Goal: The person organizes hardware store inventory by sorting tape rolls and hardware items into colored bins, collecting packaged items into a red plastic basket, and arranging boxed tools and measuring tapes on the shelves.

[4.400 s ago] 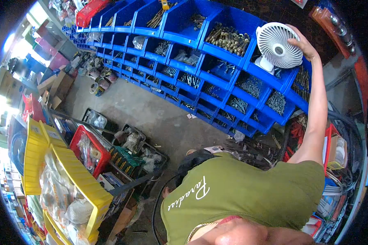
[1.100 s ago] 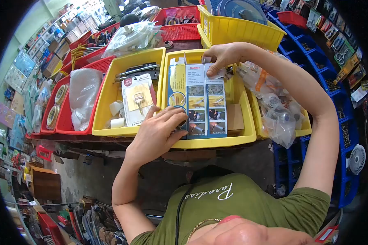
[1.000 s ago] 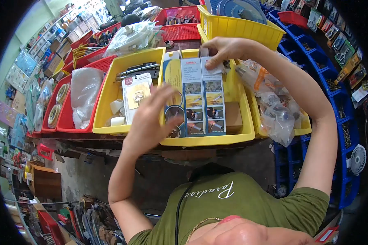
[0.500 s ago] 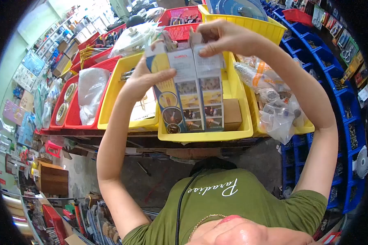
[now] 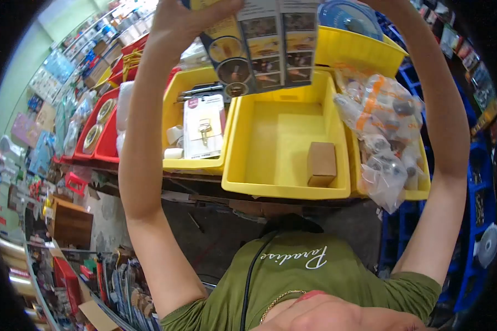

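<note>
Printed cardboard boxes (image 5: pixel 262 47), with blue, yellow and white panels and small product pictures, are held side by side at the top of the view. My left hand (image 5: pixel 196 16) grips them from the left, its thumb across the front. Their upper ends are cut off by the frame. My right hand (image 5: pixel 382 3) is mostly beyond the top edge, so its fingers cannot be seen. Below the boxes is a yellow bin (image 5: pixel 286 190) with a small brown carton (image 5: pixel 321 164) in its front right corner.
Left of that bin, another yellow bin (image 5: pixel 196 164) holds a carded metal latch (image 5: pixel 204 126). Plastic-bagged items (image 5: pixel 384 116) fill a bin on the right. Red bins (image 5: pixel 96 150) stand farther left. Blue racks (image 5: pixel 472 182) line the right side.
The printed boxes have been lifted up and away from the yellow bin, uncovering its floor. Both hands have moved up, the right one almost out of view. The camera view has shifted slightly.
</note>
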A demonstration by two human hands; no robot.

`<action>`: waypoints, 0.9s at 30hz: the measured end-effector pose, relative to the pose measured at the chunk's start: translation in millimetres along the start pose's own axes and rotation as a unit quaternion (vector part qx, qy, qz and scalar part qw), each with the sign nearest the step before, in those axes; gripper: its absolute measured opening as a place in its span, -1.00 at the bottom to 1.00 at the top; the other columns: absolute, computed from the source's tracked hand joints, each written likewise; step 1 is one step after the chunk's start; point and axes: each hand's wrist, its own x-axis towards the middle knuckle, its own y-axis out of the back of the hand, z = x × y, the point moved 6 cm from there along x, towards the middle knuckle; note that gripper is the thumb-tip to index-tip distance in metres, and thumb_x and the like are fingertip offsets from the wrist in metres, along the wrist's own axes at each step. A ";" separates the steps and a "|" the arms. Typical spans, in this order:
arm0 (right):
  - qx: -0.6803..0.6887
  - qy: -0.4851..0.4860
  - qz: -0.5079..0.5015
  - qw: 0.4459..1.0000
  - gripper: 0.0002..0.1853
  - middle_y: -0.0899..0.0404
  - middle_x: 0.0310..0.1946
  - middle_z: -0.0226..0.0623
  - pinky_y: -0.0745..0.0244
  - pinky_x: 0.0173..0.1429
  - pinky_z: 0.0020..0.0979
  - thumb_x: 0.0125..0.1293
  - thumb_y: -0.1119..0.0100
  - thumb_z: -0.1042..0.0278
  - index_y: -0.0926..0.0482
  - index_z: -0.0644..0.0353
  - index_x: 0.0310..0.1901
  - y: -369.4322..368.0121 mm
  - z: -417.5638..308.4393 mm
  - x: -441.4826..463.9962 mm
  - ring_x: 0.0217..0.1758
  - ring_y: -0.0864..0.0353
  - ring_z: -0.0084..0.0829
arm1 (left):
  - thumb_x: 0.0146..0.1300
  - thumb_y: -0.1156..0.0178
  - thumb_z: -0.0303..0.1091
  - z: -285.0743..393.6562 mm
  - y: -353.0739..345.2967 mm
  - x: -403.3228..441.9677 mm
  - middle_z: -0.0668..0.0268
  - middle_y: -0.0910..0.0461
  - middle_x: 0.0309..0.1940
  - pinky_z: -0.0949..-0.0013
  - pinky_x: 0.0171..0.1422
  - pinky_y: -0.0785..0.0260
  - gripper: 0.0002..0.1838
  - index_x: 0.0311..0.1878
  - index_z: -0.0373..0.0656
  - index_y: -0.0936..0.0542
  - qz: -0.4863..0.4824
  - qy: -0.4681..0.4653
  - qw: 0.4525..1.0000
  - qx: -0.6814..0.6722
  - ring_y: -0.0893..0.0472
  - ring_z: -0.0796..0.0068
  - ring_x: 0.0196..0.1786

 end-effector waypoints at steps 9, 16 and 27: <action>-0.027 0.004 0.026 0.999 -0.72 -0.55 -0.35 -0.41 -0.48 -0.13 -0.51 0.17 -0.31 0.29 -0.51 0.23 -0.17 0.0 -26.0 28.7 -0.25 -0.53 -0.59 | -0.08 -0.50 -0.33 28.0 29.6 14.3 0.13 -0.44 0.04 0.27 0.17 -0.37 0.02 0.36 -0.16 0.00 0.004 -0.076 0.997 0.023 -0.45 0.31 0.10; -0.137 0.037 0.063 0.988 -0.71 -0.46 -0.42 -0.45 -0.41 -0.18 -0.49 0.15 -0.30 0.34 -0.50 0.20 -0.11 -1.9 -38.3 63.8 -0.33 -0.44 -0.60 | -0.09 -0.50 -0.34 34.7 66.0 24.1 0.18 -0.45 -0.01 0.30 0.11 -0.41 0.02 0.34 -0.13 -0.01 0.033 -0.161 0.982 0.091 -0.49 0.35 0.05; -0.301 -0.056 0.038 0.951 -0.74 -0.53 -0.35 -0.14 -0.41 -0.16 -0.27 0.16 -0.23 0.45 -0.46 0.32 -0.14 -58.4 2.4 94.5 -0.28 -0.52 -0.26 | -0.04 -0.39 -0.60 -95.7 69.3 76.4 0.14 -0.39 0.07 0.25 0.14 -0.43 0.08 0.41 -0.02 0.15 -0.084 -0.167 0.978 -0.091 -0.47 0.33 0.08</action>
